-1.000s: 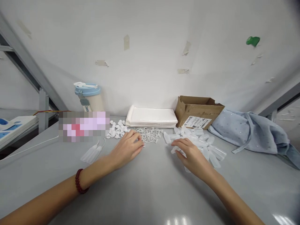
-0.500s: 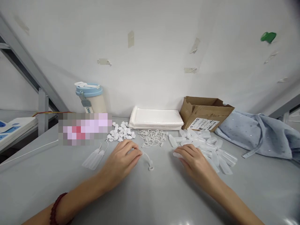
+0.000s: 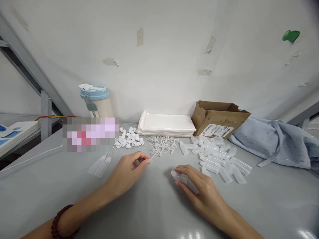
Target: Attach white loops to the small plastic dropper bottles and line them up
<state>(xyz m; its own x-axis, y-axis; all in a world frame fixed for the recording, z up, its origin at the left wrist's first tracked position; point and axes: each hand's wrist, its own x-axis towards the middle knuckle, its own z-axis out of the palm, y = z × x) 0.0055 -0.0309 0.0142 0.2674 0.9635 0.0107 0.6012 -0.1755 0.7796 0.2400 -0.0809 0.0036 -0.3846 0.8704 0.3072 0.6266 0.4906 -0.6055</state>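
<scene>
My left hand (image 3: 131,171) is closed in a pinch at thumb and fingertips. A thin white strap (image 3: 153,157) sticks out of that pinch; the rest of it is hidden. My right hand (image 3: 196,186) has thumb and fingers closed around a small translucent plastic bottle (image 3: 179,178), which lies tilted with its mouth toward the left. Beyond my left hand lies a tangled heap of straps (image 3: 163,145). Several loose translucent bottles (image 3: 225,174) are piled beyond my right hand. Left of my left hand, two bottles with tips (image 3: 101,166) lie side by side, one strap trailing from them.
White caps (image 3: 129,137) are heaped at the back, beside a stack of white padded envelopes (image 3: 169,124). An open cardboard box (image 3: 221,119) stands right of the stack, then a blue cloth (image 3: 279,142). A blue-lidded tumbler (image 3: 97,99) stands at the back left.
My right hand has drawn a bottle away from the pile, toward me and to the left. The strap's ring end, which hung right of my left hand, no longer shows there.
</scene>
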